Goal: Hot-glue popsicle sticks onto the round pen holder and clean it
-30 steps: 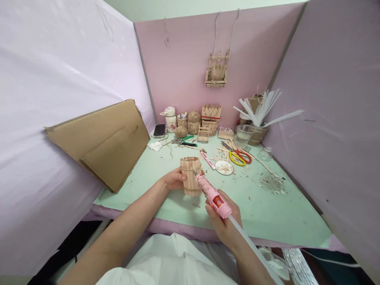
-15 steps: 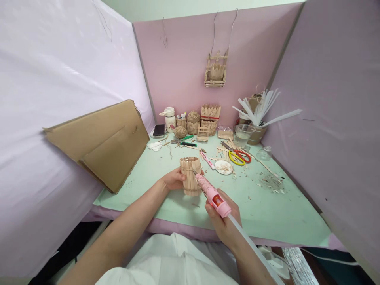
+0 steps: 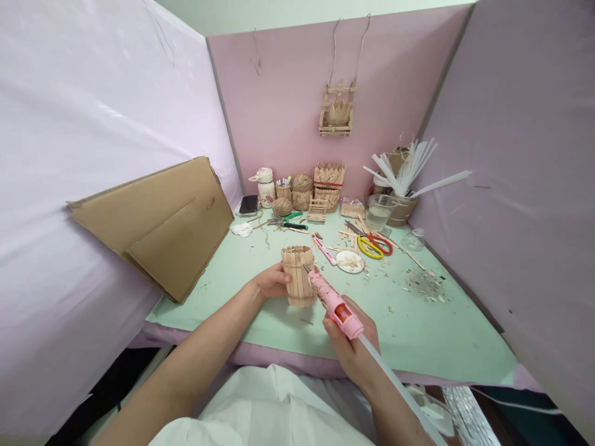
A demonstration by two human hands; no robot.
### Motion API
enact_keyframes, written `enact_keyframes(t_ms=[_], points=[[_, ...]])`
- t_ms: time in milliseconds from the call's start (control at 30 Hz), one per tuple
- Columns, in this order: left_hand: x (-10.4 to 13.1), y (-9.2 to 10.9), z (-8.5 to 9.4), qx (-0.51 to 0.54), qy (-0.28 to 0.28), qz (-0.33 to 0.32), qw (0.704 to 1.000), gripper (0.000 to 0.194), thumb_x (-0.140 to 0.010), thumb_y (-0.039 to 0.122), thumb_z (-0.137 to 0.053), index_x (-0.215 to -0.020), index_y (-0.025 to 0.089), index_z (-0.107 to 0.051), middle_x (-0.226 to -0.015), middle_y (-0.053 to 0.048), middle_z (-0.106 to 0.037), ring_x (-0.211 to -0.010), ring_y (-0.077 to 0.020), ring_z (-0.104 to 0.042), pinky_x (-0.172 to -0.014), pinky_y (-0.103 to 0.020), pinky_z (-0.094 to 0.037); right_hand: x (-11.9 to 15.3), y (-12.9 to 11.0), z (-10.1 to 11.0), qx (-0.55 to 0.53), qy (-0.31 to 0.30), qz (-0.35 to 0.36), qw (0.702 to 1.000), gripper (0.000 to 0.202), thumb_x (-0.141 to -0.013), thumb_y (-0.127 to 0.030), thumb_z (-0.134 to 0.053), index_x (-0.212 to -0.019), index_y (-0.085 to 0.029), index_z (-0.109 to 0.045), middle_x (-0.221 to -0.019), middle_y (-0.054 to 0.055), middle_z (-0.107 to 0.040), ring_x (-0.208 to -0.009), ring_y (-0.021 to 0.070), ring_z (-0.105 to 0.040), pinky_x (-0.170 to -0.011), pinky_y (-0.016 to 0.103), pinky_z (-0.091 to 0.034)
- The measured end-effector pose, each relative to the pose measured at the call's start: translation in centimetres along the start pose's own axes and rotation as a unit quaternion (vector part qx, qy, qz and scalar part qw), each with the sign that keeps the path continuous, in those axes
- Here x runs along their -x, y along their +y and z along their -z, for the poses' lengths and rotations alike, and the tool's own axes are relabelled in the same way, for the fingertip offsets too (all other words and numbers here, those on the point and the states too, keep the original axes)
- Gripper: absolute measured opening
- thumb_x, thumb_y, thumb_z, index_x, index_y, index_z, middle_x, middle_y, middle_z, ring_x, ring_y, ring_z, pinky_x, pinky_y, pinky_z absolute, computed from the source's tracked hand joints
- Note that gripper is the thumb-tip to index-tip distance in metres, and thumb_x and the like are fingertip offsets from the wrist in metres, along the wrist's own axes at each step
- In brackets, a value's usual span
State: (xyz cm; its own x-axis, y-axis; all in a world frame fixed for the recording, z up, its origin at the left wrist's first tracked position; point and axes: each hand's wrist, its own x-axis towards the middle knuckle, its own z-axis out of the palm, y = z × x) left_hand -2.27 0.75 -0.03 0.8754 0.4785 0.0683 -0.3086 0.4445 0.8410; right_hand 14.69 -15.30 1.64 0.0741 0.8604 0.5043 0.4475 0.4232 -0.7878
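Observation:
My left hand is closed round the left side of a small cup made of wooden sticks. Two thin cord bands circle the cup, one near its top and one near its base. In my right hand is a pink hot glue gun, with a long whitish glue stick running out of its back. The metal nozzle points at the upper cord band on the cup's front; whether it touches cannot be made out. The fingers behind the cup are mostly hidden.
Scissors lie among loose wooden sticks, beside a small white dish and a pink pen-like tool. Leaning at the left is folded cardboard. Twine balls, a clear water cup and a pot of glue sticks line the back.
The glue gun and my right hand have shifted slightly to the right, the nozzle moving along the upper cord band. My left hand and the cup stay in place.

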Motion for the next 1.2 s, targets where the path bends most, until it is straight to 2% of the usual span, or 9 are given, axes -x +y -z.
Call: enact_keyframes(t_ms=[600,767,867,933,1000,1100,1200], points=[[0.1,-0.1,0.3,0.004,0.006,0.003,1.0,0.069,-0.056,0.025,-0.077,-0.12,0.017,-0.054,-0.105,-0.013,-0.065,-0.101,-0.0296,-0.06,-0.088,-0.046,-0.042,0.0,-0.1,0.3,0.02,0.001,-0.011,1.0,0.026,-0.09,-0.038,-0.044,-0.069,-0.021,-0.044,-0.065,-0.001,-0.042,-0.06,0.0134,-0.043,-0.053,0.024,-0.035],[0.0,0.0,0.2,0.006,0.011,-0.012,1.0,0.069,-0.055,0.025,-0.078,-0.12,0.016,-0.054,-0.106,-0.014,-0.065,-0.099,-0.0291,-0.061,-0.089,-0.045,-0.042,0.1,0.8,0.7,0.072,0.025,-0.002,0.997,0.025,-0.088,-0.038,-0.047,-0.07,-0.021,-0.047,-0.064,-0.001,-0.044,-0.057,0.0134,-0.044,-0.053,0.025,-0.035],[0.0,0.1,0.2,0.014,0.002,-0.018,1.0,0.07,-0.056,0.025,-0.078,-0.121,0.017,-0.054,-0.111,-0.014,-0.063,-0.104,-0.0303,-0.059,-0.093,-0.048,-0.04,-0.4,2.1,2.0,0.127,0.055,-0.011,0.99,0.026,-0.087,-0.042,-0.046,-0.071,-0.022,-0.05,-0.064,0.0,-0.049,-0.058,0.0151,-0.048,-0.055,0.026,-0.036],[0.0,0.1,0.3,0.023,-0.001,-0.025,0.999,0.071,-0.057,0.026,-0.077,-0.122,0.019,-0.052,-0.113,-0.014,-0.062,-0.107,-0.0307,-0.058,-0.095,-0.05,-0.038,-1.0,3.4,3.5,0.196,0.073,-0.045,0.977,0.031,-0.087,-0.048,-0.044,-0.07,-0.022,-0.05,-0.065,0.002,-0.052,-0.059,0.0169,-0.05,-0.056,0.027,-0.036],[0.0,0.1,0.3,0.03,0.0,-0.029,0.999,0.071,-0.058,0.027,-0.077,-0.124,0.019,-0.051,-0.115,-0.014,-0.061,-0.107,-0.0308,-0.057,-0.095,-0.051,-0.038,-1.6,4.8,5.3,0.284,0.067,-0.107,0.951,0.036,-0.086,-0.053,-0.041,-0.072,-0.022,-0.051,-0.068,0.003,-0.054,-0.063,0.0191,-0.052,-0.058,0.029,-0.037],[0.0,0.2,0.1,0.037,0.007,-0.03,0.999,0.071,-0.06,0.031,-0.076,-0.125,0.019,-0.049,-0.118,-0.015,-0.059,-0.109,-0.0317,-0.056,-0.097,-0.053,-0.036,-1.9,7.3,8.1,0.41,0.034,-0.222,0.884,0.038,-0.085,-0.054,-0.039,-0.078,-0.02,-0.054,-0.077,0.008,-0.057,-0.067,0.023,-0.054,-0.055,0.031,-0.037],[-0.1,0.2,0.0,0.04,0.013,-0.032,0.999,0.072,-0.062,0.035,-0.075,-0.126,0.019,-0.047,-0.119,-0.016,-0.058,-0.113,-0.0336,-0.053,-0.098,-0.055,-0.034,-1.5,9.3,10.1,0.473,0.009,-0.266,0.84,0.042,-0.085,-0.054,-0.039,-0.088,-0.016,-0.057,-0.086,0.016,-0.058,-0.074,0.0282,-0.057,-0.058,0.035,-0.039]])
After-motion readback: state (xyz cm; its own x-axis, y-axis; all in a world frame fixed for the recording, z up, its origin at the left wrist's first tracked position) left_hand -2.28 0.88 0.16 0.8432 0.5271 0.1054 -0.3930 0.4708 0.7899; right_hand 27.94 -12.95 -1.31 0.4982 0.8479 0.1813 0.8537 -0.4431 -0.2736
